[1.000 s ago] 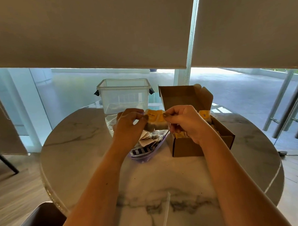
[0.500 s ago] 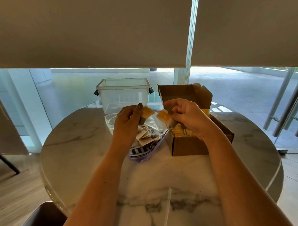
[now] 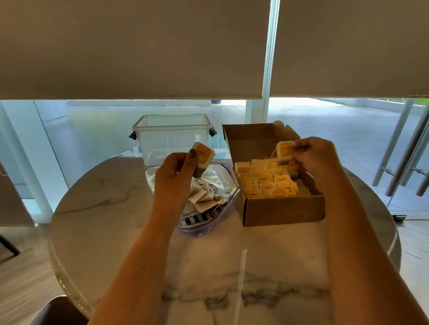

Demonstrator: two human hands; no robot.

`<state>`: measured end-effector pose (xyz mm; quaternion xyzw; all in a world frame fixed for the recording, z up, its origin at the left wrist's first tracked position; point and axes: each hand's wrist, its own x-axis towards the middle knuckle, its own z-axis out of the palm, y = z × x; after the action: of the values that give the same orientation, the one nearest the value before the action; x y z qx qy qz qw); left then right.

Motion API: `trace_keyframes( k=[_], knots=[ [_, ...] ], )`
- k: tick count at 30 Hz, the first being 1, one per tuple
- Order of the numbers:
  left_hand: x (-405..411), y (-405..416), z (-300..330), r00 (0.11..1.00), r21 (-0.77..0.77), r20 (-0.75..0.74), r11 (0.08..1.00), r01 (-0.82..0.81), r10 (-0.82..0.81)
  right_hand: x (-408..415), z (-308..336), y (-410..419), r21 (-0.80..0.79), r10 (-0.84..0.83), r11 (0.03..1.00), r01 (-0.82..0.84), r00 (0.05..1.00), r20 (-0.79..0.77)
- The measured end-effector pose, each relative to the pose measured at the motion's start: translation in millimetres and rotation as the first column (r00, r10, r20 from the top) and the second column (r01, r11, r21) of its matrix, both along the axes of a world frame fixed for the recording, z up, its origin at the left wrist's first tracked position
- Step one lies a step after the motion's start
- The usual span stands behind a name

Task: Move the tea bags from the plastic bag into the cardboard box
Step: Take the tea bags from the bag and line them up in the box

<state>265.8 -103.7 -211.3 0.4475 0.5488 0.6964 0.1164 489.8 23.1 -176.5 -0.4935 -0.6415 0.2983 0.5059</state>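
Left hand: you pinch a tea bag above the plastic bag.
Right hand: you pinch another tea bag over the cardboard box.

Round white marble table with grey veining, wood floor underneath. Two beige roller blinds pulled halfway down over big glass windows, bright daylight outside.
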Motion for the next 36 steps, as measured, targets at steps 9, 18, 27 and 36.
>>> trace_keyframes(
  k=[9, 18, 27, 36],
  knots=[
    [-1, -2, -1, 1.000, -0.043, -0.031, 0.999, -0.009, 0.008, 15, -14, 29, 0.037, -0.247, 0.962, 0.272, 0.802, 0.544],
    [0, -4, 1, 0.999, -0.076, -0.049, 0.997, -0.012, 0.008, -3, -13, 43, 0.093, -0.259, 0.963, 0.254, 0.766, 0.588],
    [2, -4, 2, 0.999, -0.086, 0.024, 0.996, 0.032, -0.030, -9, -24, 42, 0.223, -0.290, 0.956, 0.188, 0.698, 0.654],
    [7, -5, 5, 0.991, -0.138, 0.097, 0.985, 0.103, -0.090, -26, -7, -7, 0.336, -0.197, 0.938, 0.090, 0.933, 0.300]
  ],
)
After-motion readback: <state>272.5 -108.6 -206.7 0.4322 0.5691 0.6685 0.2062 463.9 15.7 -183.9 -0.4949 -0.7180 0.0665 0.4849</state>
